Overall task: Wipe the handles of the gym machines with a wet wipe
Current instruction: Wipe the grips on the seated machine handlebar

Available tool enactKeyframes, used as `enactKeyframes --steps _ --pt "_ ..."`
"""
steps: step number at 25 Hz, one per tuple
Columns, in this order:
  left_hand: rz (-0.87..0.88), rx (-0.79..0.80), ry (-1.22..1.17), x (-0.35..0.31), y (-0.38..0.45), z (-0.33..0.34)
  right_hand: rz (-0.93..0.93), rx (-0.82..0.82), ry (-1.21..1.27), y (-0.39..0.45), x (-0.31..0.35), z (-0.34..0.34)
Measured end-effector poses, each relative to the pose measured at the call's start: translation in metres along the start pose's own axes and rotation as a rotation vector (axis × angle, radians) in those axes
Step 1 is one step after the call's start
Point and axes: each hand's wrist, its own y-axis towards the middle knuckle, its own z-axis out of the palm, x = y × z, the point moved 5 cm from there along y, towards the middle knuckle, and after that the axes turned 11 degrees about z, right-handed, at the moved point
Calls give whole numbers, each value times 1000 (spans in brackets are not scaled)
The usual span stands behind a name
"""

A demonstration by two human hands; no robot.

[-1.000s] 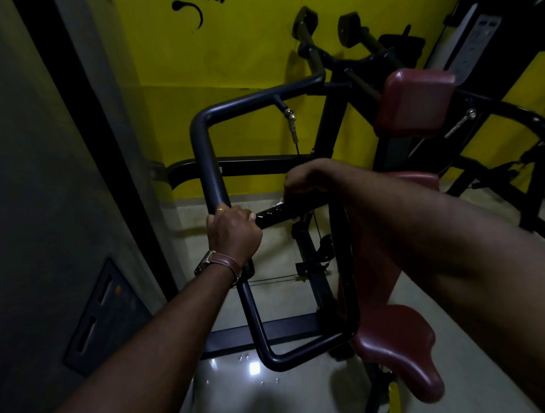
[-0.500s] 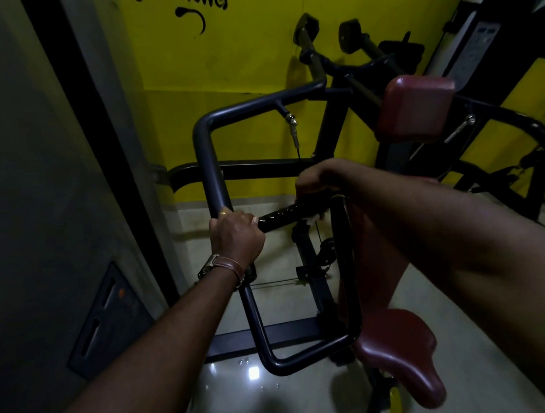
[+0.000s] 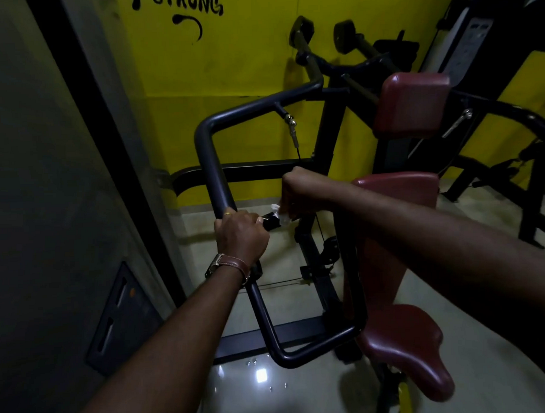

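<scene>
gripping handle, right hand pinching wet wipe, left hand

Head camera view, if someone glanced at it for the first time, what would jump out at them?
Probably the two hands in the middle: the left hand grips the dark looped bar, while the right hand holds a white wipe around the short black handle beside it. Behind them the bright yellow wall glows, with maroon pads at right.
</scene>
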Motion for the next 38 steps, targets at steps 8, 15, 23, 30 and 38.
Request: enactKeyframes --steps 8,15,23,30,38 --pt "17 -4 27 0 -1 -2 -28 7 -113 -4 6 0" --pt "25 -7 63 -3 -1 0 246 139 -166 -2 -62 -29" --pt "29 2 106 -3 0 0 57 113 53 -5 27 10" --pt "40 -8 85 -3 -1 0 306 67 -119 -15 -61 -36" --pt "17 -31 44 -1 1 0 489 40 -6 -13 -83 -24"
